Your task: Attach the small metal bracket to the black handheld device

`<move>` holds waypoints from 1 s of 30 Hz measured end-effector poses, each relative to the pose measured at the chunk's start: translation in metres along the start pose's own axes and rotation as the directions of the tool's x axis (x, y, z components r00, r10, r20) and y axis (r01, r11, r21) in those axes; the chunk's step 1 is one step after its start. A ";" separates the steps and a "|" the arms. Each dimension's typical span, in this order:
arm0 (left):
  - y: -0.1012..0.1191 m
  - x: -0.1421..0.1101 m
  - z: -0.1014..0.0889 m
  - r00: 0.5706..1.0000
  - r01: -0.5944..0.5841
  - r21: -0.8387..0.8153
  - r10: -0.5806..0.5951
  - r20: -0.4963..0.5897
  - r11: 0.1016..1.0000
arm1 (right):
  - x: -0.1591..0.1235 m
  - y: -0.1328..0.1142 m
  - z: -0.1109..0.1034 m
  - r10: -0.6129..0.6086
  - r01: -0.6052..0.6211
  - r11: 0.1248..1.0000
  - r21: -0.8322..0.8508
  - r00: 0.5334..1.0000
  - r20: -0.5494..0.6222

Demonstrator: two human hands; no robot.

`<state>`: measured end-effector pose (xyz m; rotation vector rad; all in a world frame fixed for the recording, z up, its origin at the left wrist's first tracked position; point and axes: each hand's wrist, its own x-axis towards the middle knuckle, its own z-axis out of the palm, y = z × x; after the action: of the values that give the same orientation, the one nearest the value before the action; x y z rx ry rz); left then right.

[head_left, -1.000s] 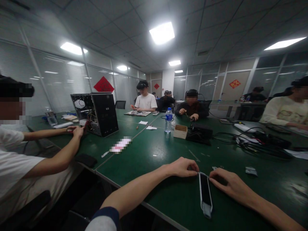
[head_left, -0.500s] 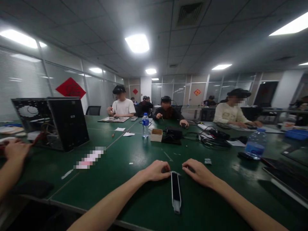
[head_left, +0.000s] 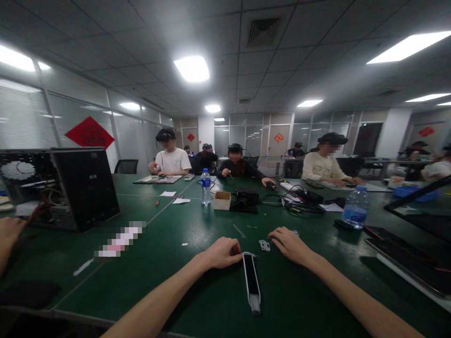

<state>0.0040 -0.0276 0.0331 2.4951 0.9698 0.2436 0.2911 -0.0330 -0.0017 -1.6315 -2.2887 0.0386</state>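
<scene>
Left hand (head_left: 221, 252) nearer black strip (head_left: 251, 281), which is lying between both hands
Left hand is being held curled at strip's far end, grip unclear; long axis is being run away from body on green surface (head_left: 282, 300); right hand (head_left: 291, 245) is being rested half-open beside metal bracket (head_left: 264, 245).

The left forearm (head_left: 165, 293) and right forearm (head_left: 352, 291) are bare, with nothing worn on them.
</scene>
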 end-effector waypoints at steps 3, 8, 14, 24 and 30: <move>-0.001 0.001 0.000 1.000 -0.005 0.000 0.005 0.000 1.000 | 0.000 0.003 0.003 0.018 -0.020 0.999 0.027 0.999 0.045; -0.002 0.002 0.002 1.000 -0.026 0.032 0.026 -0.011 0.999 | 0.002 0.011 0.009 -0.033 0.029 0.998 0.051 0.997 0.069; -0.005 0.003 0.004 0.999 -0.038 0.028 0.038 -0.018 0.999 | 0.005 0.015 0.012 -0.029 0.019 0.994 0.103 0.995 0.093; -0.001 0.001 0.001 1.000 -0.020 0.015 0.020 0.002 1.000 | 0.004 0.014 0.009 -0.012 0.000 0.992 0.126 0.995 0.096; 0.000 0.000 0.000 1.000 -0.012 0.015 0.012 0.000 1.000 | 0.004 0.014 0.009 0.002 -0.017 0.989 0.150 0.995 0.099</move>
<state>0.0039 -0.0275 0.0330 2.5149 0.9597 0.2407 0.3000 -0.0233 -0.0123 -1.5957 -2.2883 0.2929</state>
